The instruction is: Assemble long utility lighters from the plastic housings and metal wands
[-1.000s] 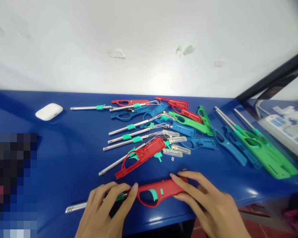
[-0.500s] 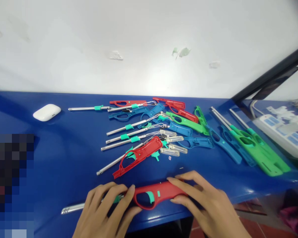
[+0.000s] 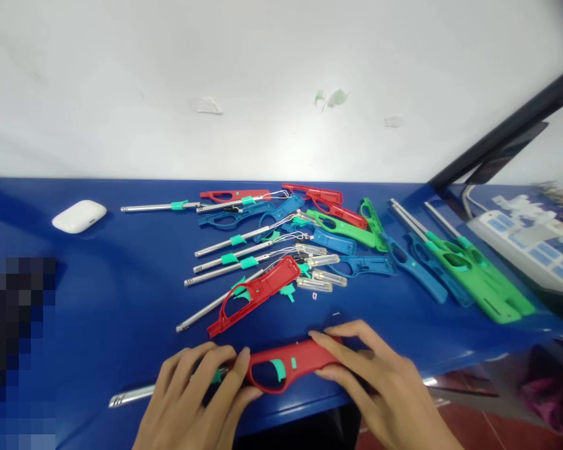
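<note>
A red gas lighter (image 3: 304, 361) with a green trigger and a silver metal tube lies at the table's front edge, held in both hands. My left hand (image 3: 201, 387) closes over the joint of tube and handle, hiding part of the tube. At the handle's rear end, my right hand (image 3: 375, 369) pinches it between thumb and fingers. Just beyond lies an open red handle half (image 3: 258, 294), resting across a loose metal tube. Clear fuel tanks (image 3: 328, 278), green triggers and wired metal tubes (image 3: 220, 270) are spread behind it.
Blue handle halves (image 3: 417, 272) and green lighters (image 3: 492, 294) lie to the right, before a white power strip (image 3: 530, 244). A white earbud case (image 3: 79, 216) sits at left, above a pixelated dark patch. A white wall (image 3: 263, 75) rises behind the blue table (image 3: 98, 312).
The whole view has shifted slightly, so things appear a little further left. Both hands keep their hold on the red gas lighter.
</note>
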### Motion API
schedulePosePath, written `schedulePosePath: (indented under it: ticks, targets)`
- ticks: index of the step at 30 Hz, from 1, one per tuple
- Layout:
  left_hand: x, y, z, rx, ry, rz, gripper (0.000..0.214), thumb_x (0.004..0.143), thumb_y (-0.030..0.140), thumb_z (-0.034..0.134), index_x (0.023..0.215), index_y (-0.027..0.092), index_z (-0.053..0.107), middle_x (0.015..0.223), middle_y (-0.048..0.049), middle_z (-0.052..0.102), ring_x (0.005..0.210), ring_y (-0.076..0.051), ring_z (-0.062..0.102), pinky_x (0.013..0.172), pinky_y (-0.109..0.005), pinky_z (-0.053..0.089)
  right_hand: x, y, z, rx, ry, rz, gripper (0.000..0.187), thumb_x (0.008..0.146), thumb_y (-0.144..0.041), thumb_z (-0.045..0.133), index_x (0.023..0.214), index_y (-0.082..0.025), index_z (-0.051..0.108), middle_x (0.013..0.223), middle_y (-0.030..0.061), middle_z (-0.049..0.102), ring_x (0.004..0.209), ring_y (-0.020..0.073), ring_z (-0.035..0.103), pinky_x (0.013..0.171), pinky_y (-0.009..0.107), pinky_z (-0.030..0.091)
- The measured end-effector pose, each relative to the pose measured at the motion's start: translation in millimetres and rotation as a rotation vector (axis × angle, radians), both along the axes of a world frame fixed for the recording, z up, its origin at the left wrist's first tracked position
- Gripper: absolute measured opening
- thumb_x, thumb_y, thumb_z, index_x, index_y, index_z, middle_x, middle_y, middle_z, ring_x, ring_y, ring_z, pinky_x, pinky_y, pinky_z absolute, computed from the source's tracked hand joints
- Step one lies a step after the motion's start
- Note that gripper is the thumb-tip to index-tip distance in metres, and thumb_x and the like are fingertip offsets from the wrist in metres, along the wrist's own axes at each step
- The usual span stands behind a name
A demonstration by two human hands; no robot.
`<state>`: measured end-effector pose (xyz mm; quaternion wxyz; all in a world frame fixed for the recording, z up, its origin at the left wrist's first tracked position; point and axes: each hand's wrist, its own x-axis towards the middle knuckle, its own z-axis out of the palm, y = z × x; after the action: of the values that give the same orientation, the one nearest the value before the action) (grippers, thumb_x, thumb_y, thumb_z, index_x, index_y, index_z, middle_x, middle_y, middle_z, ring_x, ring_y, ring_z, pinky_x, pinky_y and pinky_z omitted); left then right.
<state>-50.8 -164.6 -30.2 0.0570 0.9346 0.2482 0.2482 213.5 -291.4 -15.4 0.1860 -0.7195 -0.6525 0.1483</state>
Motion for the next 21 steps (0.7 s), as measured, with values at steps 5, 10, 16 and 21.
schedulePosePath:
  ticks: [5,10,16,21]
  targets:
    - [-4,1,-1.1,0.04,0.068,-0.052,0.027,0.108,0.019,0.05,0.119,0.024,0.075,0.109,-0.0033,0.078,0.105,-0.024,0.064,0.094,-0.041,0.044,-1,2,0.7,0.058,-0.196,0.111,0.045,0.114,-0.039,0.034,0.148,-0.029,0.062,0.126,0.0107,0.07,0.071,0.0165,0.078,0.056,0.03,0.066]
    - [-7,-1,1.3,0.011,0.09,-0.03,0.03,0.109,0.022,0.048,0.123,0.028,0.074,0.109,-0.0038,0.077,0.101,-0.022,0.067,0.093,-0.039,0.049,-3,-3,-1.4,0.066,-0.249,0.15,0.045,0.114,-0.034,0.034,0.149,-0.028,0.061,0.113,0.0087,0.071,0.064,0.0155,0.075,0.055,0.03,0.065]
    - [-9,-2,-4.8,0.03,0.086,-0.031,0.031,0.106,0.021,0.055,0.132,0.027,0.072,0.106,-0.0045,0.076,0.099,-0.022,0.068,0.092,-0.036,0.052,-6,0,3.4,0.144,-0.156,0.141,0.041,0.114,-0.039,0.037,0.132,-0.027,0.072,0.104,0.0054,0.074,0.067,0.0139,0.076,0.062,0.027,0.065]
    - [-11,0,-0.3,0.012,0.121,-0.052,0.032,0.11,0.029,0.053,0.138,0.029,0.068,0.112,-0.0019,0.077,0.103,-0.022,0.067,0.096,-0.039,0.046,-4,-1,1.9,0.159,-0.124,0.151,0.037,0.114,-0.032,0.039,0.133,-0.027,0.07,0.101,0.0042,0.074,0.067,0.014,0.076,0.06,0.025,0.063]
